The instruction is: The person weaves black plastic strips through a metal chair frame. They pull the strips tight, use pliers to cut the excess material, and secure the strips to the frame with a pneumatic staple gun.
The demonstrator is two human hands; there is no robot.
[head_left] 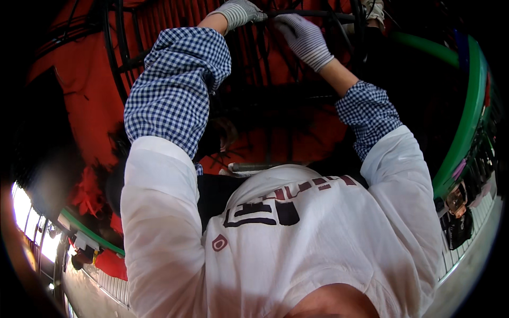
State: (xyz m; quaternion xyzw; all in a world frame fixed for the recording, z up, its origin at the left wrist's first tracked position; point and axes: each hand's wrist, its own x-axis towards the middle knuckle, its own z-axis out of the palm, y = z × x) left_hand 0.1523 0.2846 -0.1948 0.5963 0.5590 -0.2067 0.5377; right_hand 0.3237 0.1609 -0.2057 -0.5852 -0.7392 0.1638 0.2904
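Grey-striped gloved hands, left point(241, 14) and right point(304, 41), curl partway at a black tube point(305, 12)

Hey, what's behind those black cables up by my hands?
Behind the black cables, a red surface shows through the gaps. Whatever your left hand and right hand cover can't be seen; shadowed parts are too dark to tell.

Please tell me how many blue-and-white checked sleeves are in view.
2: the left checked sleeve on the arm of the gloved left hand, and the right checked sleeve on the arm of the gloved right hand. Dark areas could hide others.
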